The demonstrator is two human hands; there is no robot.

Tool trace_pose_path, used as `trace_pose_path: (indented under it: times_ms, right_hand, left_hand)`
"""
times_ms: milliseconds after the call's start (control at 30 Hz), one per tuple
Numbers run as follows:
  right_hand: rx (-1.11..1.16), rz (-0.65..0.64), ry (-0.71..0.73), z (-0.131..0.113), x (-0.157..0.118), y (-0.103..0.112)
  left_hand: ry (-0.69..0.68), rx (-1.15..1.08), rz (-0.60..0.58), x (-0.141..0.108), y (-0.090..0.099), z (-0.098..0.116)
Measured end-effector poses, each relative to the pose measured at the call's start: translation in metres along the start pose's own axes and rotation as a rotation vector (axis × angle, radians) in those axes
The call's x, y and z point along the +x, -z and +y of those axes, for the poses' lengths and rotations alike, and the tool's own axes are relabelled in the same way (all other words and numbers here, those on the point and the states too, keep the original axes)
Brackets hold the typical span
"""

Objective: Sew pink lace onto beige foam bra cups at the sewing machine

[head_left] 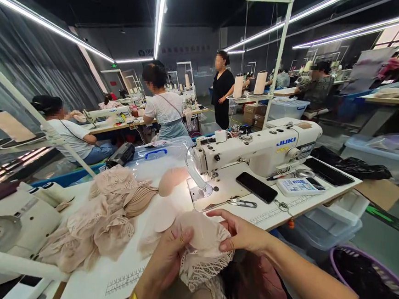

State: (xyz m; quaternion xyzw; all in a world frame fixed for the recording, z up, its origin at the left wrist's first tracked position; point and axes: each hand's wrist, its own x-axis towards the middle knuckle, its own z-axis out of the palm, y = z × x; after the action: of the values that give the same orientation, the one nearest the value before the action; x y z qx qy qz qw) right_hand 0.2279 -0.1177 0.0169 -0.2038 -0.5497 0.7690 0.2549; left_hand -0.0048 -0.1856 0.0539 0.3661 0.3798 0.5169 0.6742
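Two hands on one beige cup piece, from where I'm standing. It's up off the table at the near edge, between the palms, just short of the sewing machine. Key relation: the needle plate is directly beyond the piece, almost straight ahead, very slightly off to one side at most. Right hand looks nearer to it; its index finger reaches along the far edge of the cup.

Grip: left hand has its thumb on the cup face, remaining fingers mostly hidden behind. Right hand pinches the lace side, thumb on top. Both grasping, neither released. How hard, can't tell.

Axis: cup is roundish, no clear long axis. Lace trim runs on a slant, low on the left-hand side, rising toward the right thumb.

Look: smooth, pale, faintly domed cup; openwork lace gathered and crumpled along the near side, loose fabric hanging toward the lap. Same tone as the lace pile left of the machine. Phone and metal snips sit right of the plate, well clear of the piece.
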Motion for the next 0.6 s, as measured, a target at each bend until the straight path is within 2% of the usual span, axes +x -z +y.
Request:
trace_pose_path:
  times_ms: [67, 133, 200, 267, 333, 433, 500, 600]
  right_hand:
    - [-0.289, 0.04, 0.09, -0.01, 0.002, 0.01]
    - [-0.688, 0.137, 0.311, -0.024, 0.006, 0.019]
    - [-1.04, 0.21, 0.591, -0.032, 0.014, 0.028]
    - [-1.273, 0.216, 0.775, -0.029, 0.023, 0.037]
    - [-1.436, 0.161, 0.785, -0.017, 0.032, 0.044]
    - [-1.534, 0.034, 0.65, 0.003, 0.041, 0.053]
    - [-1.523, -0.001, 0.591, 0.007, 0.045, 0.056]
    - [-1.496, -0.008, 0.561, 0.0, 0.054, 0.062]
  left_hand:
    - [0.021, 0.125, -0.098, 0.004, 0.004, 0.012]
    - [0.001, 0.41, -0.242, 0.006, 0.004, 0.032]
    - [-0.111, 0.828, -0.401, 0.006, -0.002, 0.05]
    - [-0.262, 1.215, -0.548, 0.007, -0.009, 0.058]
    - [-0.339, 1.465, -0.648, 0.011, -0.012, 0.05]
    - [-0.339, 1.619, -0.718, 0.023, -0.002, 0.025]
    - [-0.349, 1.647, -0.713, 0.034, 0.01, 0.014]
    - [-0.377, 1.632, -0.626, 0.054, 0.022, 0.017]
